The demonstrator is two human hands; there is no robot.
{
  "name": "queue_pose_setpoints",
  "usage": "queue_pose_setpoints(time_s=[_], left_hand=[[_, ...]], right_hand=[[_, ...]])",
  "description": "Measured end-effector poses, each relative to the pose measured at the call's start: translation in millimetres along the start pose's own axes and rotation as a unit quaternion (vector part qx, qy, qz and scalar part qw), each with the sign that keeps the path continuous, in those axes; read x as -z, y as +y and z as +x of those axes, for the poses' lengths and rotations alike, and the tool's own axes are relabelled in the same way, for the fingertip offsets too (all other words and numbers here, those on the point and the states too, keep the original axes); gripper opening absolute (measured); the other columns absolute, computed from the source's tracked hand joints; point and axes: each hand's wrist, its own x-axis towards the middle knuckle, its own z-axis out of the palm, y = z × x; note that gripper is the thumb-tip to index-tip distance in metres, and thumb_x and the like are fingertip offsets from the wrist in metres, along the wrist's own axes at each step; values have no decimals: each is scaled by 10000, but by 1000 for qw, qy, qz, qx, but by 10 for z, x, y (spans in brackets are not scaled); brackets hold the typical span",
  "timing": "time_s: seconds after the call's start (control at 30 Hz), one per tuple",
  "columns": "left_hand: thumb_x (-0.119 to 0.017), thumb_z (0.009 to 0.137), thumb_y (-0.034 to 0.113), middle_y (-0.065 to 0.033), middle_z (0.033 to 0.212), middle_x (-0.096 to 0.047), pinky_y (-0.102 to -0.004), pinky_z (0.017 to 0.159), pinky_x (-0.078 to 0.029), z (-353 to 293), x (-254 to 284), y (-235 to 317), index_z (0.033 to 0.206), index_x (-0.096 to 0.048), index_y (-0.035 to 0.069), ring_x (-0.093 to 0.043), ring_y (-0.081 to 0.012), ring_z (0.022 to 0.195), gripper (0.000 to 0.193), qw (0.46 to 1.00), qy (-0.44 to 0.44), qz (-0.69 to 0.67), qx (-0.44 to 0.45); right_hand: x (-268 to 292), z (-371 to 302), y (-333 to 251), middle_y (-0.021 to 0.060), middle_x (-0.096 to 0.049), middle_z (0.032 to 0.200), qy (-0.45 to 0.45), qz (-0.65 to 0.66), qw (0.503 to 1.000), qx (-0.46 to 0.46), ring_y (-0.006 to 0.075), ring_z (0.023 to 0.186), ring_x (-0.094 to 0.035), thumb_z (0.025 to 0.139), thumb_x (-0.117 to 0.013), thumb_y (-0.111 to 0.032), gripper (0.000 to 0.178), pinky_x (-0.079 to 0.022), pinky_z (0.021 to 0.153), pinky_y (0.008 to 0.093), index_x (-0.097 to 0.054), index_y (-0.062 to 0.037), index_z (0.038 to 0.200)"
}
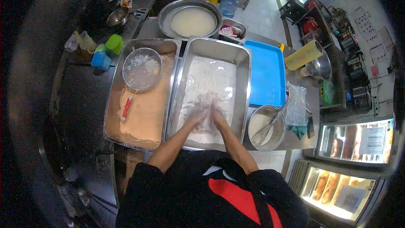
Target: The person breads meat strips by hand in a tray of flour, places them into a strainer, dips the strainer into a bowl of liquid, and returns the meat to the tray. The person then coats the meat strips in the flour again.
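Both of my hands reach down into a deep steel pan (pixel 242 69) that holds a layer of white powder, likely flour (pixel 206 76). My left hand (pixel 197 118) and my right hand (pixel 217 116) are close together near the pan's middle, fingers pointing away from me. The fingers are blurred and partly sunk in the powder, so I cannot tell whether they grip anything. Around them the powder is stirred up and lumpy. A second steel pan (pixel 110 114) on the left holds an orange-tan powder (pixel 143 122), with a round mesh strainer (pixel 142 69) with a red handle lying on it.
Right of my pan stand a blue tray (pixel 265 74) and a steel bowl (pixel 276 137) of pale batter with a whisk (pixel 266 131). Beyond is a large basin (pixel 162 23) of cloudy liquid. A roll of plastic film (pixel 303 55) lies at the right, near a clear bag (pixel 296 101).
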Motion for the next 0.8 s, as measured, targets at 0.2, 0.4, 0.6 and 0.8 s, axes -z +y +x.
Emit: queue_pose_setpoints(time_s=[0.2,0.4,0.6,0.8], left_hand=[[-200,923,642,-258,1353,-443,-377,1110,-242,-531,410,678,1354,-405,-20,-378,-336,1312,816,980,1,-169,100],[-202,880,710,-255,1365,-429,-395,1100,-248,-235,229,33,1330,-455,5,-393,-371,1294,874,975,12,50,217],[-186,958,562,-177,1537,-103,-477,1144,-84,-330,171,137,1472,-203,90,-123,-314,1413,698,980,-46,-191,-3],[-261,959,535,-262,1260,-489,-459,1094,-241,-228,256,-69,1378,-383,72,-391,-394,1262,637,991,65,-59,105]], right_hand=[[547,-416,-119,201,-375,1424,19,26,991,129,287,1312,-352,885,-294,-692,847,-249,1090,383,-344,-33,1413],[320,-51,206,188,-476,1288,-2,-104,992,77,292,1163,-452,933,-318,-581,700,-343,995,367,-423,-8,1322],[107,68,342,167,-610,1082,12,-63,947,315,292,985,-570,963,-355,-509,607,-441,896,353,-560,24,1169],[448,379,-604,210,-626,964,38,-118,977,172,302,945,-583,960,-368,-480,567,-443,872,397,-599,17,1107]])
